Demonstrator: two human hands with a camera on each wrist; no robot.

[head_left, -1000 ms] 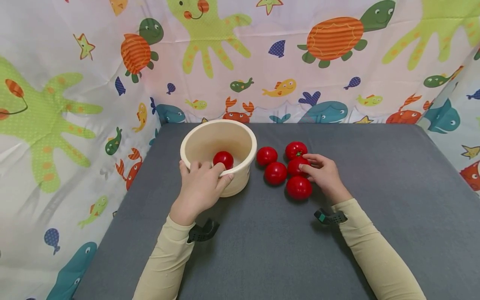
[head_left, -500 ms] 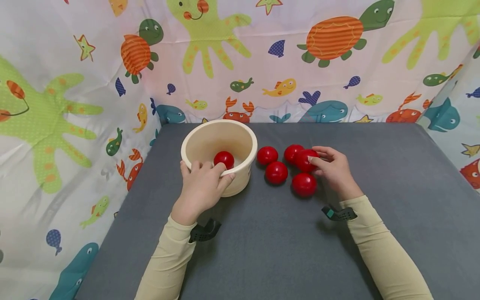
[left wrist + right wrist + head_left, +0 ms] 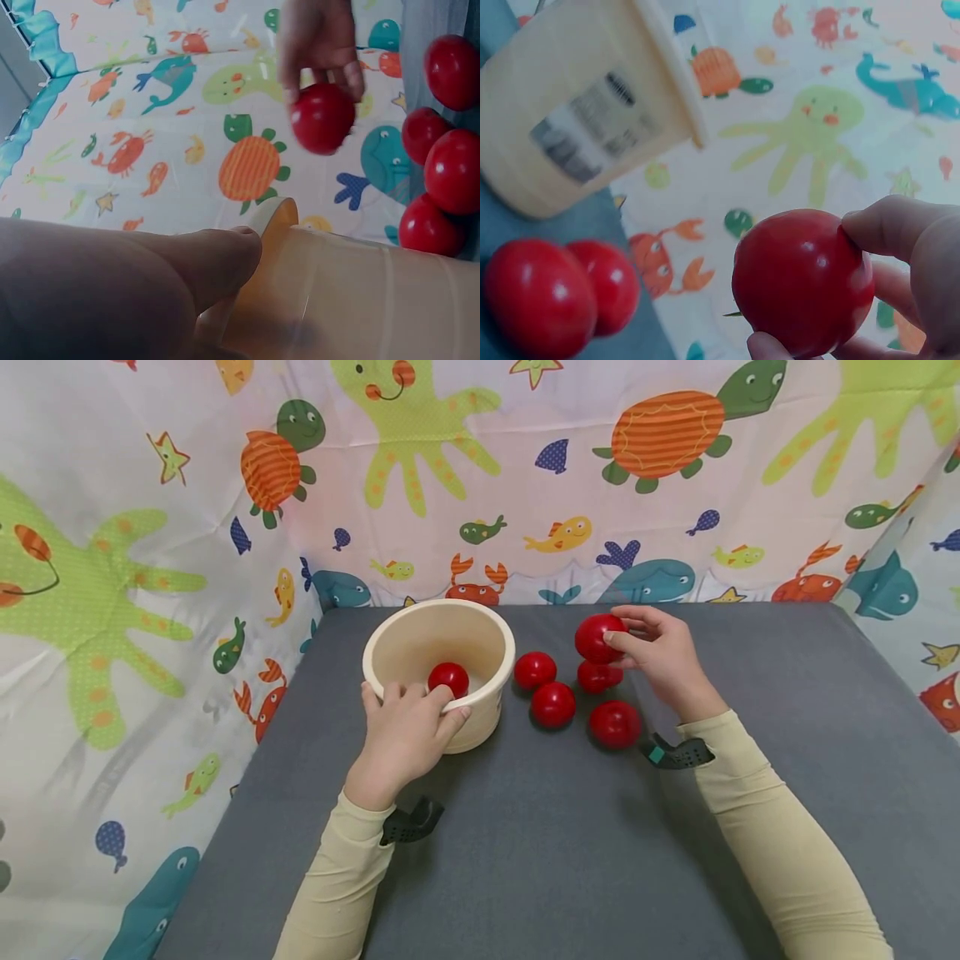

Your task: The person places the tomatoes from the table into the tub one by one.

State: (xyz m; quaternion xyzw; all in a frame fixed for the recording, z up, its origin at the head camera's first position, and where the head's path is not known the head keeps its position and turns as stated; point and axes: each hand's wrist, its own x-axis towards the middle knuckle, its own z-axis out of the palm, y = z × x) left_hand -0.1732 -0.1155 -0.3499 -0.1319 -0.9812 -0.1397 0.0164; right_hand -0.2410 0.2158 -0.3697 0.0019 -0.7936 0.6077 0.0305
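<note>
A cream plastic bucket [image 3: 483, 718] stands at the left of the grey table, one red tomato [image 3: 447, 678] inside it. My left hand [image 3: 401, 735] grips the near rim; the thumb [image 3: 225, 259] shows at that rim in the left wrist view. Raised above the table, a tomato [image 3: 597, 638] is held by my right hand [image 3: 667, 656] between thumb and fingers. A green stem tip pokes out from it in the right wrist view. Below and left of that hand lie several more tomatoes, among them one nearest the bucket [image 3: 535, 669] and one at the front right [image 3: 615, 724].
A printed label [image 3: 592, 124] marks the bucket's side. Behind the grey tabletop [image 3: 510, 860] hangs a white curtain [image 3: 450, 435] with sea-animal prints, which also runs along the left and right sides. Dark bands [image 3: 678, 753] sit at both wrists.
My right hand has picked a tomato out of the cluster and lifted it up and away from the table. The front tomato has shifted right. My left hand stays on the bucket rim.
</note>
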